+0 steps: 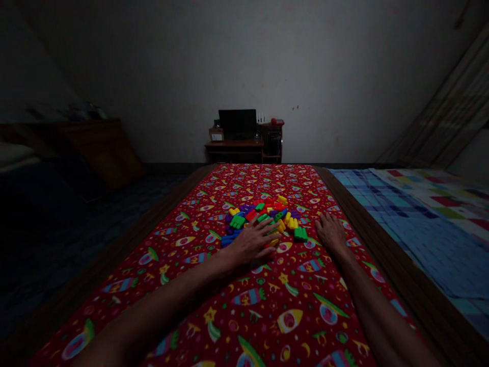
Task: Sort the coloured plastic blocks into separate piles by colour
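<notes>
1. Blocks (263, 216) lie heaped on the red sheet (267, 306), touching and just beyond the left hand's (250, 244) fingertips.
2. Left hand lies flat, fingers spread wide, holding nothing; right hand (330, 232) rests flat and empty, just right of a stray green block (300, 234).
3. Risk: a careless sweep could scatter loose pieces toward the bed edge (355, 214) beyond the right hand.
4. Pile's long axis runs left to right; single blocks point every way.
</notes>
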A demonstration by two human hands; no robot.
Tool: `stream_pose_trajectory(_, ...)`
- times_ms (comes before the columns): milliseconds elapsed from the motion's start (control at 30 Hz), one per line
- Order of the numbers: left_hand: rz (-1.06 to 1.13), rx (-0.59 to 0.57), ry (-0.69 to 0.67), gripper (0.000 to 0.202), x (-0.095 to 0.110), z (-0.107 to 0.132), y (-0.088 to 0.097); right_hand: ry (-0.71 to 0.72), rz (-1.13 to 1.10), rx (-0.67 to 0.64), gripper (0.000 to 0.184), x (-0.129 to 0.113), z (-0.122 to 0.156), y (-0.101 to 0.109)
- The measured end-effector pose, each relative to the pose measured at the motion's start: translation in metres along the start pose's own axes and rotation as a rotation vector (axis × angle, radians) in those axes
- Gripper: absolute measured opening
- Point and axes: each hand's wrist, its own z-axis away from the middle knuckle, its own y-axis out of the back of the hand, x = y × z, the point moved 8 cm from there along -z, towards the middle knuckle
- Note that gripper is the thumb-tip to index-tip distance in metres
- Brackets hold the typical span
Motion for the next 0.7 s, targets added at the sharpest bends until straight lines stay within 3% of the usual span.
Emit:
stream_pose_trajectory(133,0.017,0.095,0.289,0.049,-0.043,0.058,0.009,0.083,-0.382,0.063,0.054,-0.024,-0.003,-0.004)
stream_pose_trajectory(267,0.070,0.096,0.591,0.067,-0.072,0.103,-0.018,0.182,-0.630,0.039,0.058,-0.082,-0.002,-0.017)
stream_pose_trajectory(367,0.154,0.091,0.623,0.075,-0.071,0.100,-0.036,0.219,-0.700,0.008,0.060,-0.129,0.008,-0.018)
stream_pose_trajectory(467,0.211,0.168,0.590,0.074,-0.070,0.077,-0.033,0.297,-0.756,0.013,0.058,-0.157,0.013,-0.003)
stream_pose_trajectory(567,0.206,0.300,0.606,0.063,-0.089,0.059,-0.018,0.302,-0.783,0.071,0.061,-0.149,-0.010,0.018)
stream_pose_trajectory(700,0.211,0.466,0.816,0.051,-0.148,0.059,-0.011,0.258,-0.792,0.019,0.066,-0.126,-0.065,0.024)
